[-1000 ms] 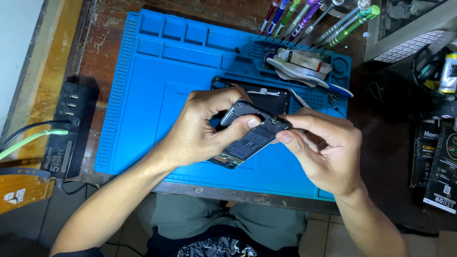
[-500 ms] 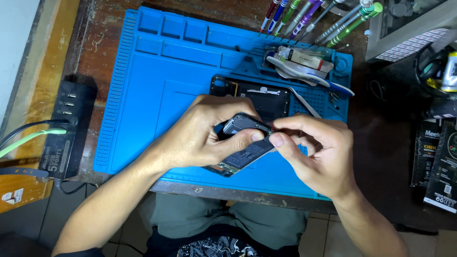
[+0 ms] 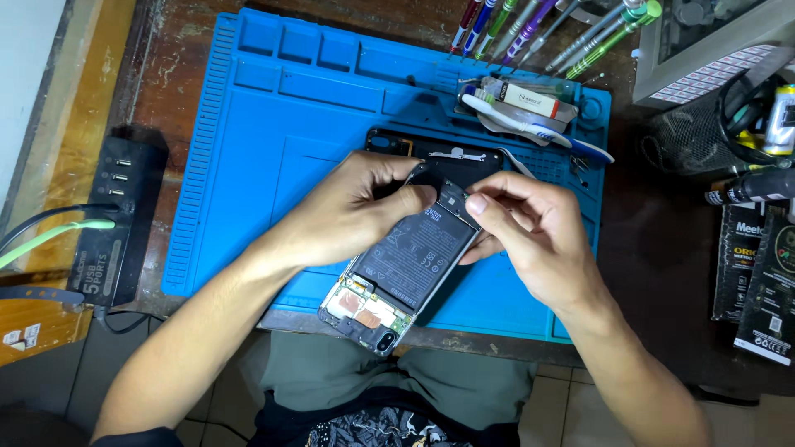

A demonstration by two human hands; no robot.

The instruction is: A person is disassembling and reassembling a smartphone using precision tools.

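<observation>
An opened smartphone (image 3: pixel 397 273) with its back off shows a dark battery and a circuit board; it is tilted, its camera end toward me and hanging past the table edge. My left hand (image 3: pixel 356 211) grips its far left side, thumb near the top edge. My right hand (image 3: pixel 530 232) holds the far right corner, thumb and forefinger pinching at the phone's top end. Behind the hands a black phone back cover (image 3: pixel 439 153) lies on the blue repair mat (image 3: pixel 273 132).
Several screwdrivers (image 3: pixel 546 29) lie at the mat's far edge, beside a toothbrush (image 3: pixel 530 124) and a small white tube (image 3: pixel 530 95). A black USB hub (image 3: pixel 112 223) with cables sits left. Dark boxes (image 3: pixel 762 273) and a mesh holder (image 3: pixel 696 136) stand right.
The phone has turned so its open back faces up and its length points toward me. My right hand has shifted to the phone's top end.
</observation>
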